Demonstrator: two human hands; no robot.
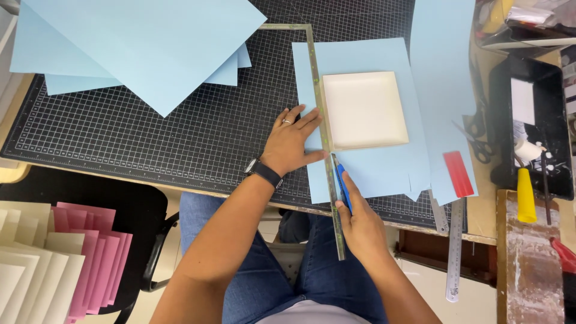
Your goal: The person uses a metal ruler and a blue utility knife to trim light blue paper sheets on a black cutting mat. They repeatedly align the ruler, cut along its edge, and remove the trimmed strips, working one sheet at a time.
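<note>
My left hand (pixel 292 143) lies flat, fingers spread, pressing the metal square (pixel 327 157) onto a pale blue sheet (pixel 372 168) at mid-frame. My right hand (pixel 360 222) grips a blue knife (pixel 342 183), its tip set against the square's right edge, just below my left fingertips. The square is thin, dull steel, L-shaped; its long arm runs down the frame and past the table edge, and its short arm goes left along the top. Just right of it, on the sheet, sits a shallow cream box (pixel 365 109), square and matte, touching or nearly touching the steel. The sheet is smooth card lying on a black gridded mat (pixel 180 132). More blue sheets (pixel 138 42) fan out at upper left. A red strip (pixel 458 174) lies at right, and a steel ruler (pixel 455 252) hangs off the table at lower right.
</note>
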